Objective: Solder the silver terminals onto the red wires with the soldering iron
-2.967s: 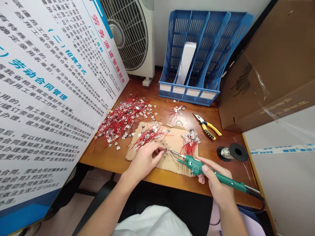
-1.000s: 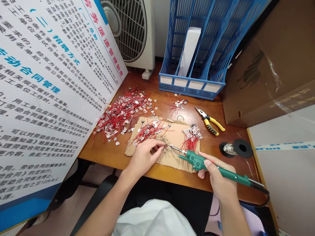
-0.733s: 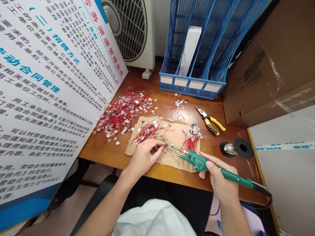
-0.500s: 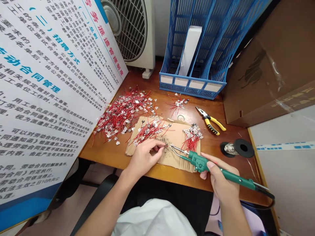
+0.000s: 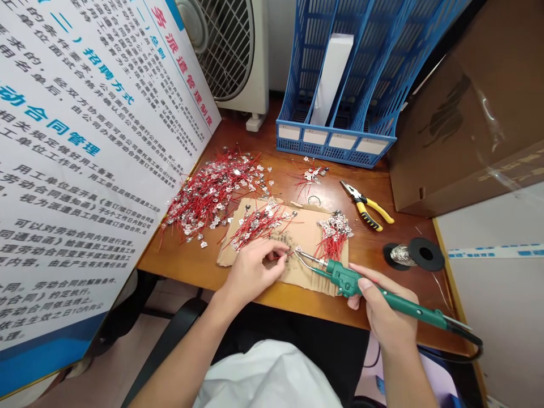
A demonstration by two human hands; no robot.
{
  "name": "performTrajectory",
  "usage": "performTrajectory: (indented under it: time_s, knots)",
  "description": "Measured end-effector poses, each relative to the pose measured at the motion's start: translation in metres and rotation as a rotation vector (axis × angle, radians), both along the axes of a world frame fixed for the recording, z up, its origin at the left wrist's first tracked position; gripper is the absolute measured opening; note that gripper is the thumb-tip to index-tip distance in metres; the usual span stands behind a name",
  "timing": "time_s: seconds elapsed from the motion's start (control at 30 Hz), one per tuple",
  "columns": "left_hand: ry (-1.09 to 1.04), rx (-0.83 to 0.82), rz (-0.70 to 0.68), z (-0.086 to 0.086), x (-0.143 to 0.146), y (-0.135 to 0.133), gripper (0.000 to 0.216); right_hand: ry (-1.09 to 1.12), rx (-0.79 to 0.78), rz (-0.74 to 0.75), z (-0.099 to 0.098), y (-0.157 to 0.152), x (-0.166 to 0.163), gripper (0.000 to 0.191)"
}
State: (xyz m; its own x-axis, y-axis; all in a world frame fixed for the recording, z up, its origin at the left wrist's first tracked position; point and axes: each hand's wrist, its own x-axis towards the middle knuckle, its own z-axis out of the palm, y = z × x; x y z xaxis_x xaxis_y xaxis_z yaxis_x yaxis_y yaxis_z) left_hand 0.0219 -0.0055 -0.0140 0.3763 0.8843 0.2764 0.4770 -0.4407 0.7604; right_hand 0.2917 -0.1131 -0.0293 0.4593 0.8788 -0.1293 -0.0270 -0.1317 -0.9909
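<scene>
My right hand (image 5: pixel 385 309) is wrapped round a green soldering iron (image 5: pixel 346 279) with a thin feed tube beneath its barrel. The iron's tip is at a small silver tab (image 5: pixel 298 249) over the cardboard. Thumb and fingers of my left hand (image 5: pixel 259 265) are pinched together just left of the tip, on a red wire that shows only as a short bit. Under both hands lies a piece of cardboard (image 5: pixel 304 224) with dark specks. On it sit a bunch of red wires with silver tabs (image 5: pixel 259 224) to the left and another neat bunch (image 5: pixel 335 235) to the right.
A large heap of red wires (image 5: pixel 212 192) covers the table's left, with a small pile (image 5: pixel 312 174) further back. Pliers (image 5: pixel 368 205) and a solder spool (image 5: pixel 412 254) lie right. A blue file rack (image 5: pixel 335 144), fan (image 5: pixel 225 51), printed board (image 5: pixel 106 141) and brown box (image 5: pixel 463 119) stand around.
The view has shifted slightly. Both hands keep nearly the same places, with the iron's tip still at the small tab beside my left fingertips.
</scene>
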Motion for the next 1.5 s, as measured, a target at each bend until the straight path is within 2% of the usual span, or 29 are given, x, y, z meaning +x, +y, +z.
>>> performTrajectory:
  time_s: [0.53,0.9,1.5]
  knots:
    - [-0.017,0.017,0.004,0.0,0.001,0.0,0.021,0.015,-0.016,-0.03,0.01,0.003,-0.006,0.021]
    - [-0.013,0.033,0.004,-0.001,0.002,0.0,0.019,-0.119,-0.065,-0.061,0.02,0.003,-0.011,0.02]
    - [-0.011,0.032,0.01,-0.001,0.002,-0.001,0.017,-0.214,-0.083,-0.004,0.019,0.0,-0.008,0.024]
